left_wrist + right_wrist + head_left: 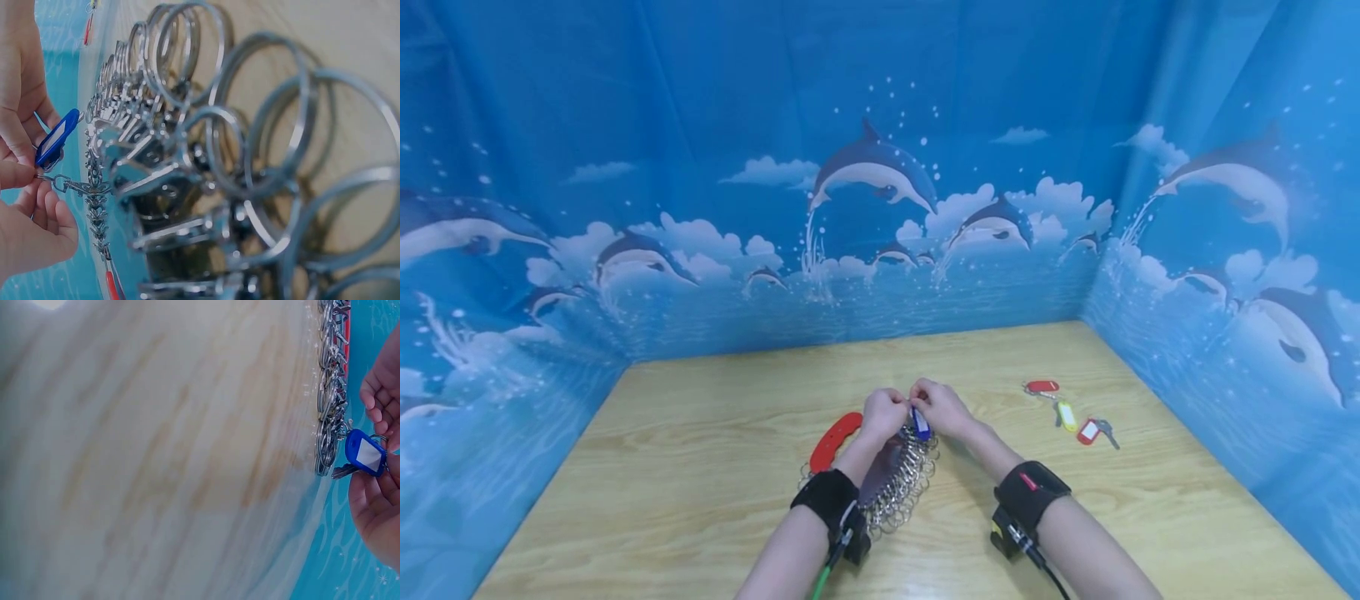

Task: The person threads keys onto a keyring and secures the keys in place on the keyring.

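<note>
Head fwd/dn, wrist views close

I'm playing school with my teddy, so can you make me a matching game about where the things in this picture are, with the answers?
Things:
1. blue key tag
2. yellow key tag
3. curved red piece
4. dolphin-print curtain

Places:
A. hanging behind the table
B. between two red key tags
C. at the fingertips of the right hand
D. just left of the left hand

Right pairs: 1-C, 2-B, 3-D, 4-A
</note>
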Demonstrator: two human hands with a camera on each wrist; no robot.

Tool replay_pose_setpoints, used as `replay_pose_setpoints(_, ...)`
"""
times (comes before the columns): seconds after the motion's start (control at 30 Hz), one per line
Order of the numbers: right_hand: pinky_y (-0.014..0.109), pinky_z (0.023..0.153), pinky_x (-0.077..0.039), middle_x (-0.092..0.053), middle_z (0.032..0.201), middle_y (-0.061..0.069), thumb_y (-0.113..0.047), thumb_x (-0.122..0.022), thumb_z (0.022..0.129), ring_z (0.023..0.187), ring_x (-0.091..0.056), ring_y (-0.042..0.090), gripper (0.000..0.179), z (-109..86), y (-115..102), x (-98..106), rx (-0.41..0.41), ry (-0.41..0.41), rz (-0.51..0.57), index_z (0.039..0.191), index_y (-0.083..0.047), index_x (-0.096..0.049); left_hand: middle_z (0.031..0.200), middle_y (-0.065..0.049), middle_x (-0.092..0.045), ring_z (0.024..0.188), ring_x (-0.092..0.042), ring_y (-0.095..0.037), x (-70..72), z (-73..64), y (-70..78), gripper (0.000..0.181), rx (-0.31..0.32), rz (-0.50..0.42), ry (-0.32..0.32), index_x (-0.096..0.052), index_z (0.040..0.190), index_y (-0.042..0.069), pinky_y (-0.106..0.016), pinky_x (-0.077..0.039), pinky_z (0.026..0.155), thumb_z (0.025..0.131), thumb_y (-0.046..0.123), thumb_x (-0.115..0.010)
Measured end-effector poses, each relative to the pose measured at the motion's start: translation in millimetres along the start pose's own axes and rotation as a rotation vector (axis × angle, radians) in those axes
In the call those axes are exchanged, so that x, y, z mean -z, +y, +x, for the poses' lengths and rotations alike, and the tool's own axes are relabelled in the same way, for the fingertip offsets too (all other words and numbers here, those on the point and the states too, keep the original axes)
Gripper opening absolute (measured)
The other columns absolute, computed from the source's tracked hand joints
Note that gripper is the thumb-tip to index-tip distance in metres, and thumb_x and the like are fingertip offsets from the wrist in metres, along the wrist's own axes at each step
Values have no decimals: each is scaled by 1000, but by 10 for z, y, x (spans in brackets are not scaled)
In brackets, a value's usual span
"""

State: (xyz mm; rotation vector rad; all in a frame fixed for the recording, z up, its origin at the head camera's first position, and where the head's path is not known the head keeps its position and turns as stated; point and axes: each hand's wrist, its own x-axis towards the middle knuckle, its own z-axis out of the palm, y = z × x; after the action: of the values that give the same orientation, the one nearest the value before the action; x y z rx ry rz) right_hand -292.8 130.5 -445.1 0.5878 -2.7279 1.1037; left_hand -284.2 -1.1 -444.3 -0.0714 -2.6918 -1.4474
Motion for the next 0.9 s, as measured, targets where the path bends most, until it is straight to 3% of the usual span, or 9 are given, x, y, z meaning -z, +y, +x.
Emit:
replay_pose_setpoints(0.13, 29, 62, -43, -60, 77, 3, -1, -59, 87, 67, -52, 14, 6, 9, -15, 1, 13, 18, -20, 83, -6, -58, 67, -1, -58, 65, -51, -15, 14, -2, 2, 14, 6, -20, -2, -67, 69, 3, -24, -43, 54, 78, 11, -61)
replay_pose_setpoints(0.37, 31, 62, -44, -59, 75, 3, 0, -58, 86, 67, -53, 15, 7, 20, 30, -9, -11, 29, -48, 82, -6, -57, 64, 0, -61, 61, -50, -11, 17, 14, -60, 10, -147, 89, -47, -71, 71, 3, -24, -41, 58, 79, 7, -65)
replay_pose_setpoints(0.5, 30, 62, -45, -58, 74, 2, 0, -57, 85, 66, -53, 15, 7, 13, 54, -8, -15, 31, -40, 82, -6, -57, 70, -2, -65, 65, -54, -13, 16, -3, -42, 8, -171, 112, -51, -71, 75, 3, -25, -43, 61, 78, 6, -64)
replay_pose_setpoints(0.73, 30, 61, -44, -58, 74, 3, -2, -57, 87, 64, -52, 15, 5, 37, 32, -16, -28, 26, -62, 83, -6, -56, 74, -3, -66, 72, -58, -18, 23, 14, -15, 10, -100, 98, -20, -71, 75, 4, -28, -46, 65, 77, 7, -62)
replay_pose_setpoints(0.9, 29, 59, -43, -56, 73, 2, -2, -56, 88, 63, -50, 14, 6, 57, 10, -32, -13, 7, -82, 83, -6, -55, 68, -2, -62, 67, -54, -16, 37, 27, -14, 10, -36, 53, -14, -69, 68, 5, -26, -44, 60, 75, 9, -62)
